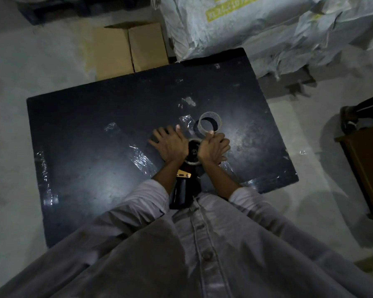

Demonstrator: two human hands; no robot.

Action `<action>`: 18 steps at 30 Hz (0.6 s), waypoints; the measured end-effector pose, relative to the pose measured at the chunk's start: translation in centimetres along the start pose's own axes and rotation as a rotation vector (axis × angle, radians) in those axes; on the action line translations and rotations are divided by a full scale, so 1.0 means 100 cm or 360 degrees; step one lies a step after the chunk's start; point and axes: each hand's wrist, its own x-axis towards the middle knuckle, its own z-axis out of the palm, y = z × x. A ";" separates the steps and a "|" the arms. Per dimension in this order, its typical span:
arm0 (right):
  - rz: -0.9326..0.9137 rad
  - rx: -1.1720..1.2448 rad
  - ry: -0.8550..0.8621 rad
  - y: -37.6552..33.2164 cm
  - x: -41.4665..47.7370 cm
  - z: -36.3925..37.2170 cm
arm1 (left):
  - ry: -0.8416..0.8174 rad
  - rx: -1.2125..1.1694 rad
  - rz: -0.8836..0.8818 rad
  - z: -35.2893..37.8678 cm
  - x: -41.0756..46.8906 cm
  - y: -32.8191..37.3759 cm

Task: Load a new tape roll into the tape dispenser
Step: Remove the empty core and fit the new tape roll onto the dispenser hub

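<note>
Pale tape roll (209, 114) in the right hand (214, 147)'s pinching grip; left hand (170, 144) spread flat beside the tape dispenser (192, 151).

Right hand (214, 147) pinches tape ring (209, 113) (left hand (170, 145) spread beside dispenser (192, 152)).

I am looking down on a dark rectangular bench (84, 130) that fills the middle of the frame, its top scuffed and shiny in patches. Scraps of clear tape are stuck to it: a long crumpled strip (143, 160) just left of centre, a small piece (111, 126) above that, another scrap (188, 101) toward the upper middle, and a run of bits (44, 166) along the left edge. The tape dispenser (180, 191) lies at the lower middle, handle toward the near edge. The left hand (170, 144) rests flat on the top. At centre right the right hand (213, 147) pinches a tape roll (209, 113); I cannot tell whether it touches the top.
</note>
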 end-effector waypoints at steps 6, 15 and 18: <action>-0.0105 -0.0045 0.0231 -0.001 -0.007 0.004 | 0.0149 -0.0126 -0.0116 0.007 -0.006 -0.002; -0.0506 -0.0334 0.0329 0.002 -0.009 0.001 | 0.0038 -0.0098 0.0140 0.008 -0.011 -0.001; -0.0606 -0.0401 0.0253 0.001 -0.009 -0.003 | 0.0006 -0.0074 0.0178 0.006 -0.014 -0.003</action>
